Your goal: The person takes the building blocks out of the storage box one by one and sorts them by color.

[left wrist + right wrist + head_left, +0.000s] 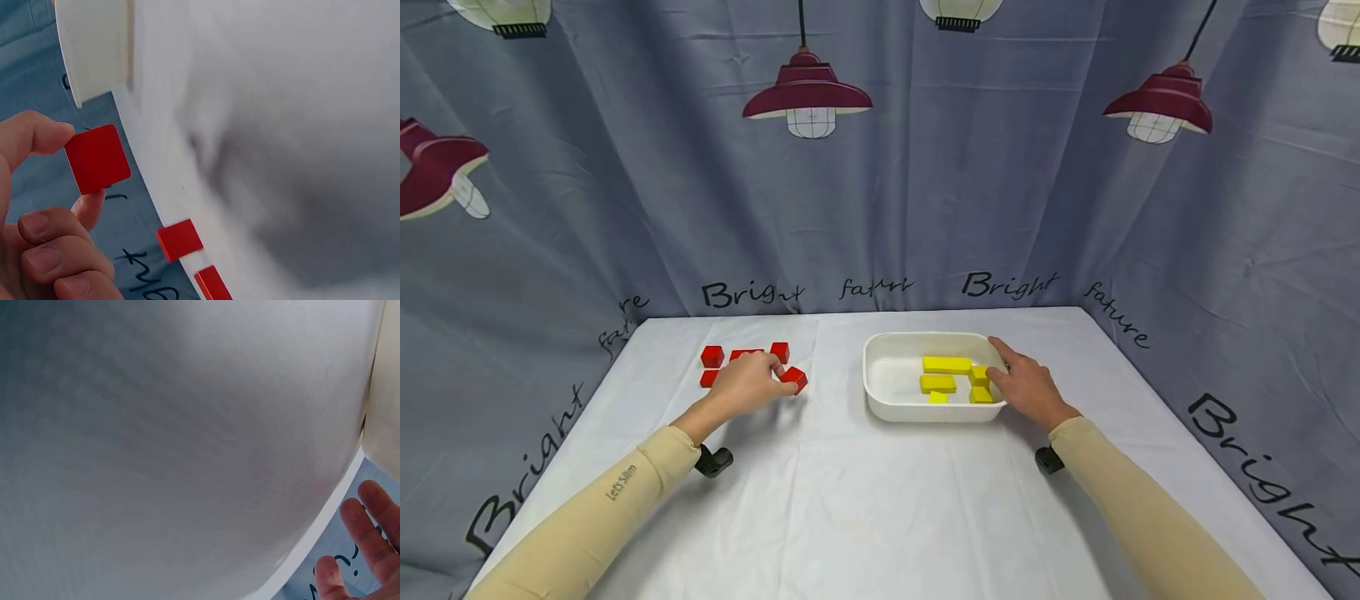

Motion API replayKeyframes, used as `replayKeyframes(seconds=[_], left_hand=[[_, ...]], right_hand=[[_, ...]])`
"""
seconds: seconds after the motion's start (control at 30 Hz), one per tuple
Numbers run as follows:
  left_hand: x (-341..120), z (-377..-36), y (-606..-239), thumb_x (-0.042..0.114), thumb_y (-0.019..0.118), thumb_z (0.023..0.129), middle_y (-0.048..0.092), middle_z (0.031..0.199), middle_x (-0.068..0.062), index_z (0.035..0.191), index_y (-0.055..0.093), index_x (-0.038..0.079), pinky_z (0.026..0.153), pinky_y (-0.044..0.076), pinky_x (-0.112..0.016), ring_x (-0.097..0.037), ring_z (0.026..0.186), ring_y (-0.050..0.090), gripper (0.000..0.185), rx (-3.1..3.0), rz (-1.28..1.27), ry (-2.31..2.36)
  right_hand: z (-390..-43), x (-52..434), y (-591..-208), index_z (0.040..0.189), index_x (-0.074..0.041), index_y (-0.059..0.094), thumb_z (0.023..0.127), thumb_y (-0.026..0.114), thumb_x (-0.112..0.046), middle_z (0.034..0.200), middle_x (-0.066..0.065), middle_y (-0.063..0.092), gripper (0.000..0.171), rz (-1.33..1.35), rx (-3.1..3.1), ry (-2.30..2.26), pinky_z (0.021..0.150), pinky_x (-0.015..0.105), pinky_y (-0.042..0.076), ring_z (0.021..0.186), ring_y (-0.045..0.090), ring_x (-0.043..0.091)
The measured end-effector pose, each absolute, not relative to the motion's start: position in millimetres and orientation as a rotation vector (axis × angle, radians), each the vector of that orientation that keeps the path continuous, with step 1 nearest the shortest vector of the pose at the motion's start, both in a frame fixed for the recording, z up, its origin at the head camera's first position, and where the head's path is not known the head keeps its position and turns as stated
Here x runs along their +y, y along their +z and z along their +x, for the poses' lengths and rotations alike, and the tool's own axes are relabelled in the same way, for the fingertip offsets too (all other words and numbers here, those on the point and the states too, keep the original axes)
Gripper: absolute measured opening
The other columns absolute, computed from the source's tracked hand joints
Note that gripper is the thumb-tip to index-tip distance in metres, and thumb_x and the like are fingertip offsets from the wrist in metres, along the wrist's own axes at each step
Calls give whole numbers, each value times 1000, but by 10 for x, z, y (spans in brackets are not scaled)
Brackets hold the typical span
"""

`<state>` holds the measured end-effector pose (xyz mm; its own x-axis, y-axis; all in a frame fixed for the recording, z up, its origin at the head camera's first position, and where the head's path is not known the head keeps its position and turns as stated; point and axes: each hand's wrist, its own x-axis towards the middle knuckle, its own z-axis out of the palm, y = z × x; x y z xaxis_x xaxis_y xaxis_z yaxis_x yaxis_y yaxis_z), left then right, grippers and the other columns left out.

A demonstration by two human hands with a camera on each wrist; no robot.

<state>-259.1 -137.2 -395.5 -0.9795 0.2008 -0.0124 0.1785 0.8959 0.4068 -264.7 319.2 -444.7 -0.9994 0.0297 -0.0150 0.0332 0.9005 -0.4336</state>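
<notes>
My left hand (745, 385) pinches a red cube (793, 381) between thumb and index finger; the left wrist view shows this cube (98, 159) held clear of the tabletop, other fingers curled below. Other red blocks lie around that hand: a cube (712, 357) at the far left, another cube (779, 352) behind, and some partly hidden by the hand. My right hand (1028, 387) holds the right side of a white bin (887, 412), thumb over the inside. Several yellow blocks (946, 365) lie in the bin's right half. In the right wrist view, several fingers (369, 540) extend outside the bin.
A white cloth covers the table (865, 500). Behind and beside it hangs a grey-blue curtain (880, 192) printed with lamps and lettering. The bin stands to the right of the red blocks, with a stretch of tabletop between them.
</notes>
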Motion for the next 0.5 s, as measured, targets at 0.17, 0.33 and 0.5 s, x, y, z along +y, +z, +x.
replayKeyframes(seconds=[0.17,0.33,0.5], left_hand=[[-1523,-2627,-3981,40,69,80,57,69,2,87,67,15,52,38,-32,-16,62,51,26,3009,212,641],[-1646,-2684,-4024,38,67,82,37,56,6,69,56,16,50,29,-28,-12,55,39,28,3002,157,629],[-1719,-2783,-4052,38,68,83,27,54,6,56,39,19,49,24,-29,-12,52,30,44,3002,105,604]], right_hand=[[-2649,3189,-4449,162,-20,19,103,40,-36,156,24,39,65,48,3061,-674,112,67,29,135,45,48],[-2643,3185,-4447,162,-20,18,103,40,-36,156,24,38,65,53,3051,-686,112,66,31,135,45,48],[-2645,3191,-4428,162,-21,17,103,41,-36,157,24,37,66,71,3037,-713,111,66,31,137,43,48]])
